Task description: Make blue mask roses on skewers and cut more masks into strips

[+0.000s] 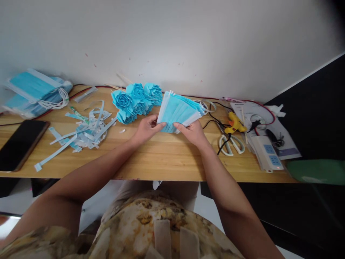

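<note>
Light-blue, white-edged fan of pleated face masks (175, 109) over pale wooden tabletop (167, 158), beside blue ruffled roses (137, 102). Left hand (148, 128), right hand (194, 133) pinch its lower edge, thumbs in front. Likely light, soft, layers slippery; best gripped at gathered base.

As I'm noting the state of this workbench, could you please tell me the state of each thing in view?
Left hand: closed on masks
Right hand: closed on masks
Masks: fanned, pinched at the near end
Blue flowers: bunched together
Cut strips: heaped loosely
Phone: flat, screen dark
Glue gun: lying down
Power strip: red light lit
</note>
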A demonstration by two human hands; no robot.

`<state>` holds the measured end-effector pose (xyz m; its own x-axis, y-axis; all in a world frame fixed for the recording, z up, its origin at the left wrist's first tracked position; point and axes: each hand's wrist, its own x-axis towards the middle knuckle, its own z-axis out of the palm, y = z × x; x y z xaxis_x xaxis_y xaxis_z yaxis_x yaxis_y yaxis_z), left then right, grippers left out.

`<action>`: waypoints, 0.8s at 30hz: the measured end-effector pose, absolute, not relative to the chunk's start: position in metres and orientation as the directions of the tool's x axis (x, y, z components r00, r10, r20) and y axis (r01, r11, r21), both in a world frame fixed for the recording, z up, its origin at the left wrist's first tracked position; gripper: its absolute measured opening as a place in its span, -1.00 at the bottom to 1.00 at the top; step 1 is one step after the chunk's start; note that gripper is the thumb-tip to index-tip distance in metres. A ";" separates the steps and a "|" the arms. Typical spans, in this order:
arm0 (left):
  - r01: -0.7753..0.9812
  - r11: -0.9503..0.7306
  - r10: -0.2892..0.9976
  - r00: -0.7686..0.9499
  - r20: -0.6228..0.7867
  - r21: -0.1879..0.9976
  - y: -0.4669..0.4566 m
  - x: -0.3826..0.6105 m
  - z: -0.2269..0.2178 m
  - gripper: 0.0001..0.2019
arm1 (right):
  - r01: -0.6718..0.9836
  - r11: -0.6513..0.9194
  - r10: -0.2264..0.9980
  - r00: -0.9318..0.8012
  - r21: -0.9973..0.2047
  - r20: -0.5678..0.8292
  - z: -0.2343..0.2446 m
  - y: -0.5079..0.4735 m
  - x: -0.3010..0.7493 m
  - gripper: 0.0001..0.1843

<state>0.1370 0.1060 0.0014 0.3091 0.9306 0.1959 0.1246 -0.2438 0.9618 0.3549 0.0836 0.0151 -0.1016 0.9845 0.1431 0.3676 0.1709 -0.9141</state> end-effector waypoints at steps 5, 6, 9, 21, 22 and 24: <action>0.287 -0.227 0.943 0.303 0.137 0.931 0.109 0.135 -0.007 -0.68 | 0.465 0.209 0.976 -0.147 -0.860 0.158 0.012 0.086 0.354 -0.67; 0.287 -0.223 0.944 0.303 0.132 0.932 0.108 0.135 -0.008 -0.68 | 0.468 0.214 0.976 -0.143 -0.857 0.166 0.011 0.086 0.354 -0.66; 0.219 -0.197 0.939 0.323 0.119 0.956 0.106 0.136 -0.005 -0.66 | 0.445 0.218 0.976 -0.116 -0.869 0.185 0.012 0.085 0.353 -0.64; 0.116 -0.173 0.904 0.414 0.111 0.978 0.095 0.136 0.014 -0.62 | 0.021 0.019 0.993 0.119 -1.000 0.022 0.021 0.090 0.351 -0.40; 0.116 -0.175 0.905 0.411 0.113 0.978 0.095 0.136 0.015 -0.63 | 0.002 0.011 0.994 0.111 -1.000 0.011 0.021 0.090 0.351 -0.39; 0.100 -0.192 0.901 0.412 0.135 0.976 0.095 0.136 0.014 -0.64 | -0.024 -0.006 0.995 0.103 -1.000 -0.009 0.020 0.091 0.351 -0.39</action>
<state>0.1358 0.0952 0.0144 0.4119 0.9012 0.1347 0.1004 -0.1918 0.9763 0.3510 0.0907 0.0198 0.1034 0.9946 -0.0086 -0.0240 -0.0061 -0.9997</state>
